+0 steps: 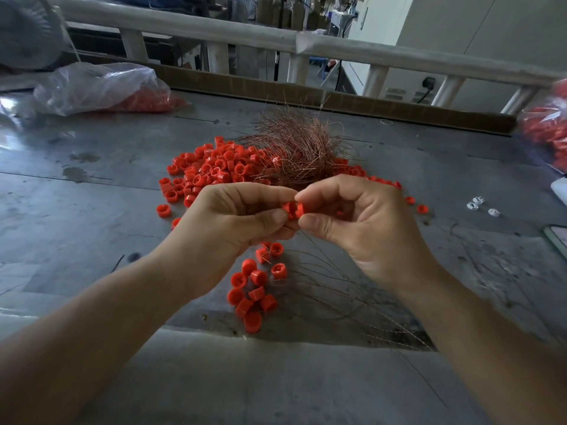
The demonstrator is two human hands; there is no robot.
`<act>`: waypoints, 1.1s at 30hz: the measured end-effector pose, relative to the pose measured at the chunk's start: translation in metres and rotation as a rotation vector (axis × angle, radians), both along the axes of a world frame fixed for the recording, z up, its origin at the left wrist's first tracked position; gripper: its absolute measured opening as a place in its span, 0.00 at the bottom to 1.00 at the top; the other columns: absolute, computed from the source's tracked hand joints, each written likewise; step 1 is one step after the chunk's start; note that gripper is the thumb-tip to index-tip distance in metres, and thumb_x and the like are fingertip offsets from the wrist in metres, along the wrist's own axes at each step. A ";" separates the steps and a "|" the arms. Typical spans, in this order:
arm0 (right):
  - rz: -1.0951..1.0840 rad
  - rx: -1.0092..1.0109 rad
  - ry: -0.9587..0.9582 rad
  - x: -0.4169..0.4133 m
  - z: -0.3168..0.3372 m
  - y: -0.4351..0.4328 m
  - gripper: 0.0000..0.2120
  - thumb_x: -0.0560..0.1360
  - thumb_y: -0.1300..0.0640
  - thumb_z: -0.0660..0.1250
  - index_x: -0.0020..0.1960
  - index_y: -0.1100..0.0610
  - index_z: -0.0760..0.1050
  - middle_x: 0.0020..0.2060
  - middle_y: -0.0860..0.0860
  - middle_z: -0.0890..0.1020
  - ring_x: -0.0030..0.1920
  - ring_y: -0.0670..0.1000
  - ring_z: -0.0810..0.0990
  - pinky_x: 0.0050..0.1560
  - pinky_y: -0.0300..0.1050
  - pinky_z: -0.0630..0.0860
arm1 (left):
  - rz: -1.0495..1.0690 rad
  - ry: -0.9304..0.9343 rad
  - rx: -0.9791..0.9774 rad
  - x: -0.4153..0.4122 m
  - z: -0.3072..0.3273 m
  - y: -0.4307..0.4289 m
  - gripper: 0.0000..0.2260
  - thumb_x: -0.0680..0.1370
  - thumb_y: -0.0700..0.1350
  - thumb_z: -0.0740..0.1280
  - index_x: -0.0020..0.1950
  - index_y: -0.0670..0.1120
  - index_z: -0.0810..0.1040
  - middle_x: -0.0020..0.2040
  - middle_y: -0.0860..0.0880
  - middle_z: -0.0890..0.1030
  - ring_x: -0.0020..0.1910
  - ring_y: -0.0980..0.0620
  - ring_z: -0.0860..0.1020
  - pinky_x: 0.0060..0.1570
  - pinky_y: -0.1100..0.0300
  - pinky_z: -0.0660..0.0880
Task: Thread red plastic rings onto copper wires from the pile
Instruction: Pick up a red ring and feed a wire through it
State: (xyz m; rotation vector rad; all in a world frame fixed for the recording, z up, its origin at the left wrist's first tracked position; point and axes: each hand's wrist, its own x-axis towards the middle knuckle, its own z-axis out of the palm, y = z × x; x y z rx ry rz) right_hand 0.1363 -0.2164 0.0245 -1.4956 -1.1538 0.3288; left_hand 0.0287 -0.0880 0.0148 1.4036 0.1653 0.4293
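Two red plastic rings (293, 209) are held side by side above the grey table, between both hands. My left hand (228, 222) pinches the left ring with thumb and forefinger. My right hand (357, 220) pinches the right ring the same way. A thin copper wire (310, 237) trails down from under the rings toward the table. A heap of loose red rings (211, 170) lies beyond my hands, with a tangled bundle of copper wires (294, 148) on top of it. A smaller cluster of threaded rings (254, 286) lies below my hands, their wires (352, 302) fanning right.
A clear plastic bag of red rings (101, 87) lies at the far left, another bag (546, 130) at the right edge. Three small white plastic clips (478, 207) lie to the right. A cardboard strip (337, 99) and a pale railing (276, 41) border the table's far side.
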 end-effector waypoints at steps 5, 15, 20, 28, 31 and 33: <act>-0.046 -0.027 -0.086 -0.001 -0.003 0.001 0.12 0.65 0.65 0.73 0.42 0.50 0.78 0.36 0.45 0.81 0.38 0.42 0.81 0.43 0.34 0.77 | 0.006 0.035 0.008 0.000 -0.001 0.001 0.10 0.61 0.38 0.68 0.38 0.48 0.84 0.35 0.47 0.84 0.36 0.52 0.82 0.37 0.64 0.79; -0.092 -0.060 -0.193 -0.003 -0.001 0.000 0.14 0.64 0.64 0.74 0.42 0.48 0.78 0.39 0.44 0.82 0.40 0.43 0.82 0.43 0.35 0.78 | 0.011 0.060 0.059 0.001 -0.003 -0.001 0.09 0.61 0.38 0.68 0.37 0.47 0.84 0.35 0.45 0.84 0.35 0.51 0.83 0.37 0.65 0.78; -0.103 -0.068 -0.218 -0.004 -0.001 -0.001 0.13 0.62 0.63 0.75 0.43 0.49 0.79 0.37 0.40 0.80 0.40 0.40 0.81 0.41 0.31 0.76 | 0.029 0.061 0.093 0.000 -0.003 -0.002 0.09 0.61 0.37 0.68 0.37 0.47 0.83 0.34 0.45 0.84 0.32 0.52 0.83 0.33 0.67 0.77; -0.123 -0.078 -0.274 -0.006 0.001 -0.003 0.11 0.61 0.61 0.76 0.44 0.55 0.81 0.36 0.39 0.79 0.39 0.38 0.80 0.39 0.27 0.74 | 0.062 0.059 0.181 -0.001 -0.004 -0.004 0.09 0.60 0.39 0.68 0.37 0.48 0.82 0.33 0.46 0.84 0.31 0.52 0.82 0.33 0.67 0.77; -0.120 -0.088 -0.267 -0.007 0.001 -0.003 0.10 0.62 0.61 0.76 0.42 0.54 0.81 0.35 0.39 0.79 0.38 0.39 0.81 0.38 0.28 0.74 | 0.041 0.071 0.142 -0.001 -0.004 -0.003 0.08 0.60 0.39 0.68 0.36 0.47 0.84 0.34 0.45 0.84 0.33 0.50 0.83 0.33 0.65 0.78; -0.123 -0.081 -0.243 -0.007 0.001 -0.003 0.10 0.61 0.61 0.76 0.41 0.53 0.80 0.36 0.40 0.80 0.37 0.40 0.81 0.38 0.29 0.75 | 0.005 0.083 0.079 -0.002 -0.004 -0.003 0.09 0.59 0.41 0.69 0.36 0.48 0.85 0.34 0.44 0.84 0.33 0.50 0.83 0.33 0.64 0.78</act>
